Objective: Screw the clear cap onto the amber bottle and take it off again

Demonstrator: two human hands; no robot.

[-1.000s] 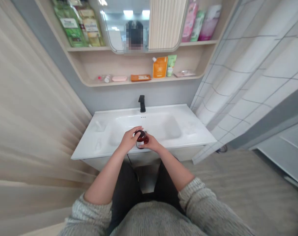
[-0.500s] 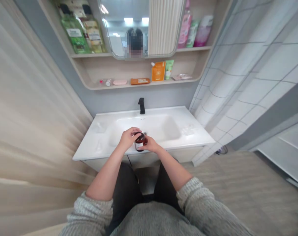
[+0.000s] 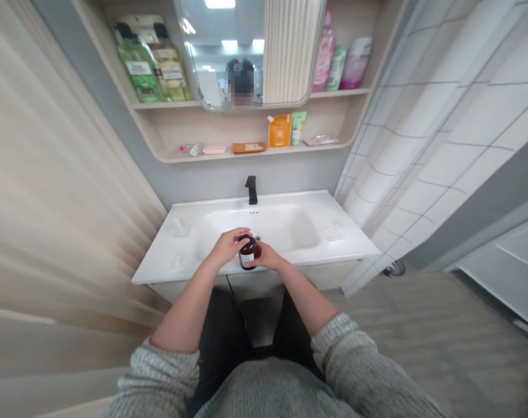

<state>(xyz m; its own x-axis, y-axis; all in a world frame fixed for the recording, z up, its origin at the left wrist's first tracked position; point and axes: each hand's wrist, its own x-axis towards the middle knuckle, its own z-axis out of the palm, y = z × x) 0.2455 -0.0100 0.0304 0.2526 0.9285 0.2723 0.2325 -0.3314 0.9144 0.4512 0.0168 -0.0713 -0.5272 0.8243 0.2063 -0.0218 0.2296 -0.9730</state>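
Observation:
A dark brown bottle (image 3: 247, 255) with a white label stands upright at the front edge of the white sink (image 3: 211, 268). My left hand (image 3: 229, 245) is closed around its upper left side, the fingers over the dark top. From the right, my right hand (image 3: 267, 256) grips the bottle's body, with the thumb at the front by the label. The far side of the bottle and some fingertips are hidden. Behind the hands stands a black faucet (image 3: 251, 190).
Clear small items (image 3: 180, 227) lie on the counter's left, and a clear dish (image 3: 332, 231) on its right. Above, a shelf holds an orange pouch (image 3: 280, 131), a green tube (image 3: 297, 128) and a pink bar (image 3: 214, 150). Curtains (image 3: 85, 191) hang at the left.
The view has tilted slightly, so the shelf and sink sit a little lower. Both hands keep their hold on the bottle, with hardly any visible shift.

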